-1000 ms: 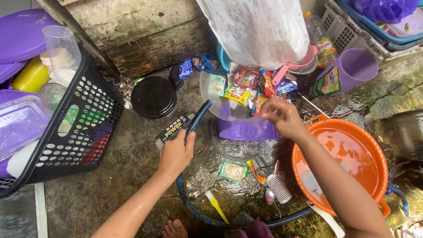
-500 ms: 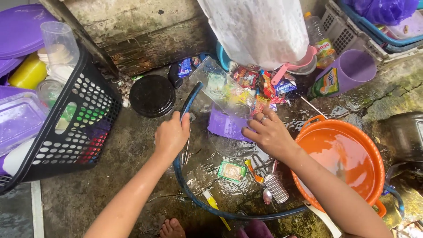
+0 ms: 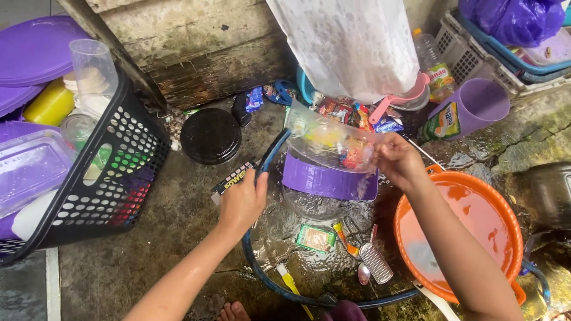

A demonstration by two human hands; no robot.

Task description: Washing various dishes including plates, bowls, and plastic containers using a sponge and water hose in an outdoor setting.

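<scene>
My left hand (image 3: 241,202) grips the dark blue rim of a wide wet basin (image 3: 269,156) and holds that side tilted up off the floor. Just beyond the fingers lies a flat black packet (image 3: 231,177). My right hand (image 3: 395,160) holds a clear plastic container (image 3: 330,142) by its right edge, tipped over a purple tub (image 3: 327,181) inside the basin. Water runs over the basin's contents: a green packet (image 3: 315,238), a small metal grater (image 3: 376,263), a spoon and a yellow-handled tool (image 3: 291,282).
An orange basin of water (image 3: 458,226) sits at right, under my right forearm. A black perforated basket (image 3: 101,172) full of containers stands at left, a black round lid (image 3: 210,135) behind it. Snack wrappers, a purple cup (image 3: 476,101) and a white cloth (image 3: 351,41) lie farther back.
My right hand has lifted the clear container up and to the right, over the purple tub. My left hand has slid lower along the blue rim, uncovering the black packet.
</scene>
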